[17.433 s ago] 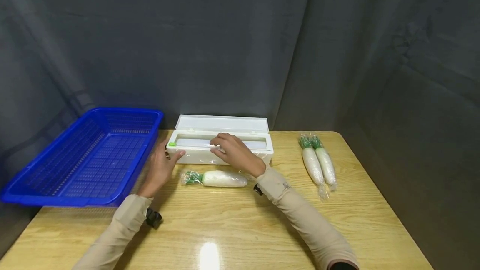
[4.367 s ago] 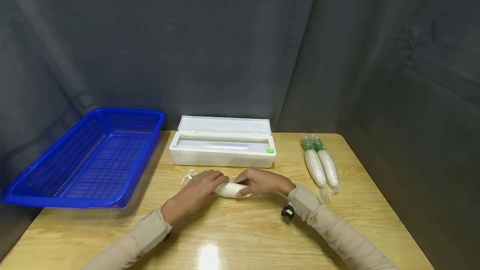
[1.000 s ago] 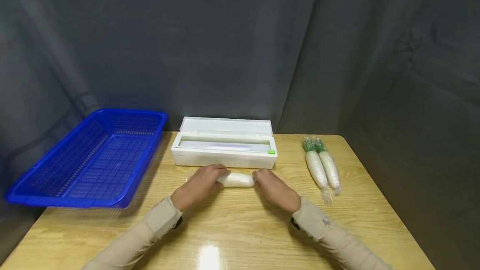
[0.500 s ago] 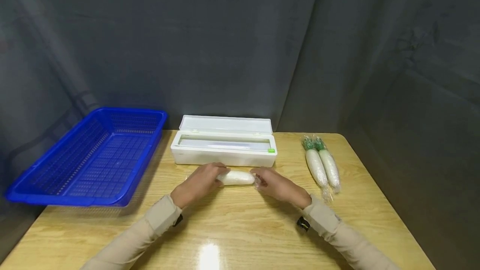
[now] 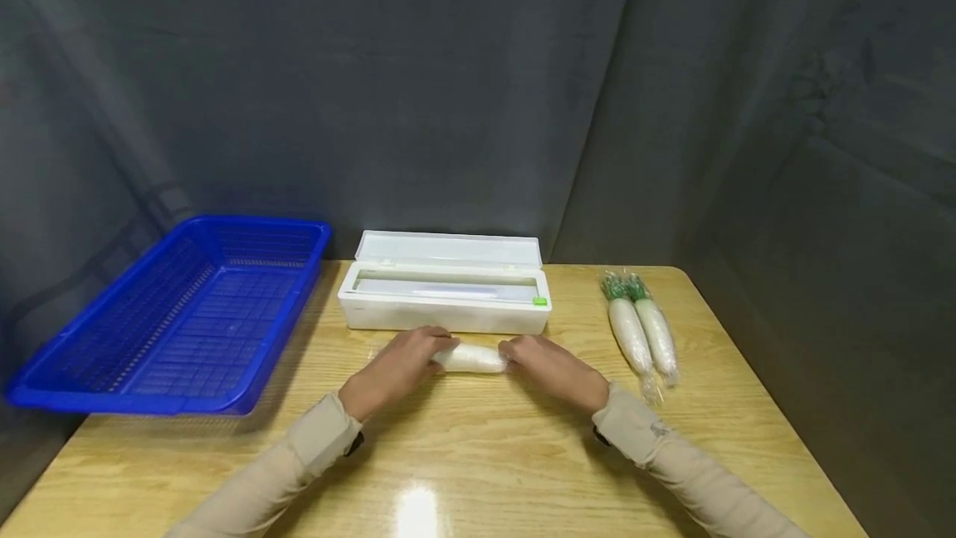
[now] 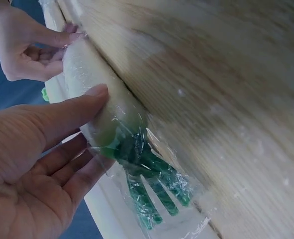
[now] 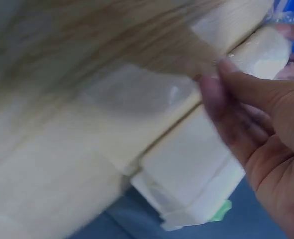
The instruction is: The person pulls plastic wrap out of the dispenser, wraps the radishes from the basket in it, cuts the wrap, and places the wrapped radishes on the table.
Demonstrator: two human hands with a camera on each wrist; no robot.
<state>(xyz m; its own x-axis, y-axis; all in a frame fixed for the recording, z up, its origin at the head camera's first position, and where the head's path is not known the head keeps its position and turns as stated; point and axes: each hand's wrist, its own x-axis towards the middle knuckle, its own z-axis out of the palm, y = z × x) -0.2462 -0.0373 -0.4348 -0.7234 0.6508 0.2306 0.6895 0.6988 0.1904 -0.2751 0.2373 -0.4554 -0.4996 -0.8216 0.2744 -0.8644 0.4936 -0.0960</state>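
Observation:
A white daikon [image 5: 472,358] in clear plastic wrap lies crosswise on the table. My left hand [image 5: 396,372] grips it near its leafy end, thumb on one side and fingers on the other. Green cut stalks [image 6: 157,191] show through the wrap past those fingers in the left wrist view. At the opposite, tapered end my right hand [image 5: 548,368] pinches the wrap between thumb and fingertips; the right wrist view shows this hand [image 7: 266,119] close by the root's tip. Behind the daikon stands a white wrap dispenser [image 5: 444,318], lid up, its green slider [image 5: 540,301] at the right end.
On the left, a blue plastic basket [image 5: 246,393] takes up the table's corner. Two wrapped daikons [image 5: 641,335] lie side by side at the right. Dark curtains [image 5: 448,90] hang behind the wooden table [image 5: 478,463] and along its sides.
Earlier both hands were at the dispenser and its slider was at the left; now they hold the daikon's two ends. Over the last half second the right hand shifted slightly left.

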